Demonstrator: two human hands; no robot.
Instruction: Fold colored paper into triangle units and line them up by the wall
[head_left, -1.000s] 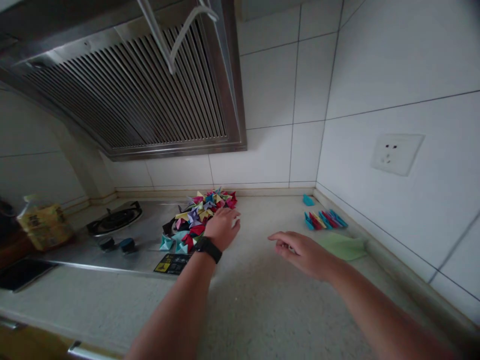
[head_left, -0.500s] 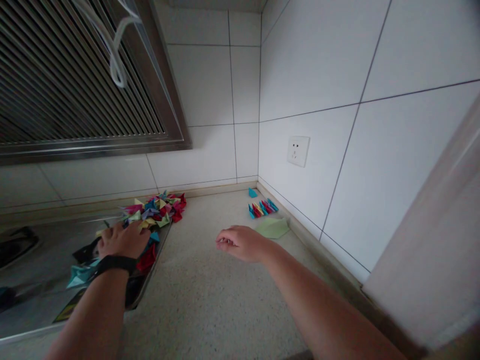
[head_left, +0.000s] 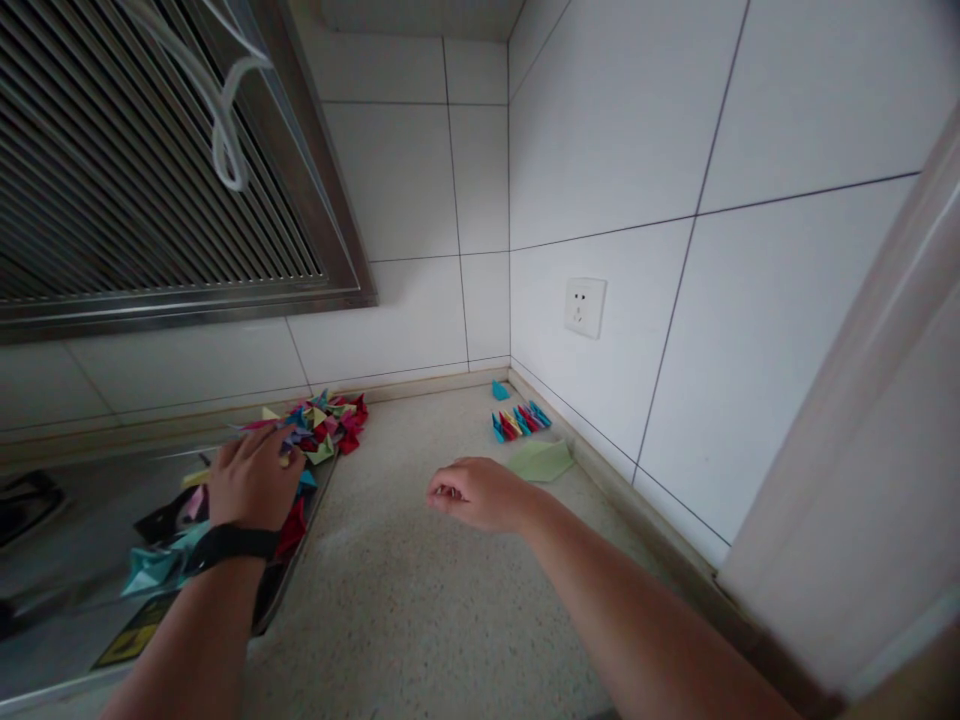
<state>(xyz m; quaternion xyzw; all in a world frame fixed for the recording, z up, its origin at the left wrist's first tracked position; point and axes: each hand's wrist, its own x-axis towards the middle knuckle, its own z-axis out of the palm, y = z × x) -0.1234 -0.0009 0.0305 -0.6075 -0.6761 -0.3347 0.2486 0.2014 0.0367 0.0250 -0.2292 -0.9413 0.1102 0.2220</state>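
Note:
My left hand (head_left: pixel 253 478), with a black band on the wrist, is over a pile of folded paper pieces (head_left: pixel 326 425) on the stove's edge. Its fingers bend down into the pile, and their tips are hidden. Above the speckled counter (head_left: pixel 397 590) my right hand (head_left: pixel 480 492) is closed, fingertips and thumb pressed together; whatever it may hold is too small to make out. Beyond it stands a row of blue, red and yellow folded pieces (head_left: pixel 521 422), with one blue piece (head_left: pixel 500 390) behind. A pale green paper (head_left: pixel 541 460) lies beside my right wrist.
Steel stove top (head_left: pixel 75 560) at the left, with teal folded paper (head_left: pixel 154 568) and a black burner support (head_left: pixel 28 505). A range hood (head_left: pixel 352 285) with a hanging white cable (head_left: pixel 225 140) is above. Tiled walls meet behind the counter; a socket (head_left: pixel 585 307) is on the right wall.
My left hand has moved up and to the right over the pile, uncovering a pink piece on the stove. My right hand stays nearly where it was. The view has shifted slightly.

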